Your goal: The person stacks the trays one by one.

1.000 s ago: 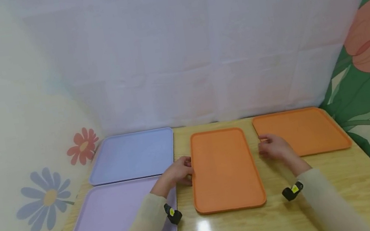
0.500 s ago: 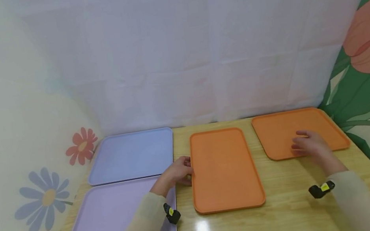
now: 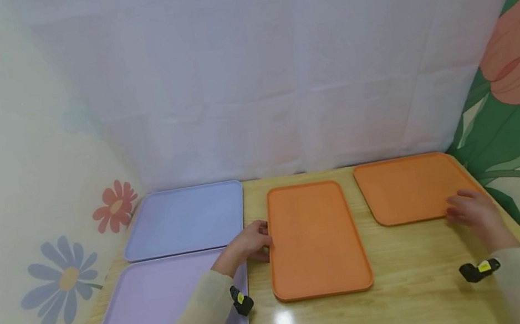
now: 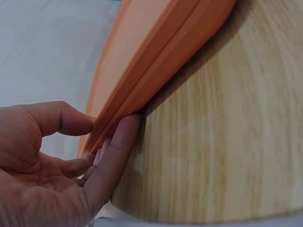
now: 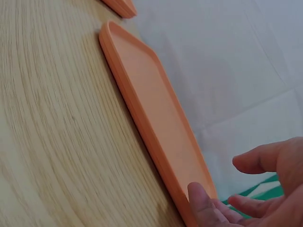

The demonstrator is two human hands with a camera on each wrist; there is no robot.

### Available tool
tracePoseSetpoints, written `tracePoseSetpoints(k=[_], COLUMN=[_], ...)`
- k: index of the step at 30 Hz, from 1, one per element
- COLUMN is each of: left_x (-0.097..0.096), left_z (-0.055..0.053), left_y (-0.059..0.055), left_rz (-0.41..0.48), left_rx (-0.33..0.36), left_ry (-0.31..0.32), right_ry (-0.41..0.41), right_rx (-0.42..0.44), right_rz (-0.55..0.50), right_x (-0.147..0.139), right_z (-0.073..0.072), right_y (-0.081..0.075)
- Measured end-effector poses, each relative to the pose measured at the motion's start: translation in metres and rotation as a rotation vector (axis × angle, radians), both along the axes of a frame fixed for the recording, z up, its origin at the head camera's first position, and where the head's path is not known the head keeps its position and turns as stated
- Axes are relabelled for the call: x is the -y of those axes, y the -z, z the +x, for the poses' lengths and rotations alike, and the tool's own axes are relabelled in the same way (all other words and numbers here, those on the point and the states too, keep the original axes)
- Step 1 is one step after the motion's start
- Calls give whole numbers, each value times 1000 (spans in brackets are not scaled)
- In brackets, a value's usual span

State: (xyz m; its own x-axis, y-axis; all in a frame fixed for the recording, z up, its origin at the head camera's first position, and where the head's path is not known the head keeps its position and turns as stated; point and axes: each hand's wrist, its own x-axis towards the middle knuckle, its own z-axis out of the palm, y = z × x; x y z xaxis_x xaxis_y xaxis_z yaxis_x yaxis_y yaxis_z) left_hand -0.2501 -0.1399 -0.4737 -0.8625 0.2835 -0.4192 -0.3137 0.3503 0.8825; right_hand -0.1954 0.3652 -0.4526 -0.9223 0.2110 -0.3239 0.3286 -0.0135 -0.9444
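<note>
An orange tray [image 3: 314, 240] lies lengthwise in the middle of the table. At its left long edge my left hand [image 3: 252, 241] pinches the rim, thumb on the upper side and fingers against the lower side in the left wrist view. The edge of this tray [image 4: 147, 61] looks layered there. My right hand [image 3: 474, 214] is by the front right corner of a second orange tray [image 3: 412, 189], which lies crosswise at the back right. The right wrist view shows its thumb and fingers spread apart near the rim of that tray [image 5: 156, 109], with nothing between them.
On the left, a light blue tray [image 3: 185, 220] lies behind a lilac tray [image 3: 156, 312], their edges side by side. My left forearm crosses over the lilac one. A white cloth [image 3: 227, 77] hangs along the back of the wooden table [image 3: 408, 274].
My right hand has moved right, from the left edge of the right-hand orange tray along its front to its right corner. The left hand and the trays have stayed in place.
</note>
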Motion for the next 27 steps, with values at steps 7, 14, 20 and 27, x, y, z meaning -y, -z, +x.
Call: tracePoseSetpoints(k=[7,14,20,27], left_x=[1,1,1,0], left_z=[-2,-2,0,0], left_y=[3,2,2,4], left_rz=[-7,-18,-9,-2], left_rx=[5,-9,-22,-27], left_ry=[6,5,7,-6], right_ry=[105,153,275,268], right_rx=[63,94,142,149], right_rz=[-1,-23,-76,-11], right_x=[-20,-29,-28,-30], right_z=[9,9,7,1], right_y=[0,2,5,16])
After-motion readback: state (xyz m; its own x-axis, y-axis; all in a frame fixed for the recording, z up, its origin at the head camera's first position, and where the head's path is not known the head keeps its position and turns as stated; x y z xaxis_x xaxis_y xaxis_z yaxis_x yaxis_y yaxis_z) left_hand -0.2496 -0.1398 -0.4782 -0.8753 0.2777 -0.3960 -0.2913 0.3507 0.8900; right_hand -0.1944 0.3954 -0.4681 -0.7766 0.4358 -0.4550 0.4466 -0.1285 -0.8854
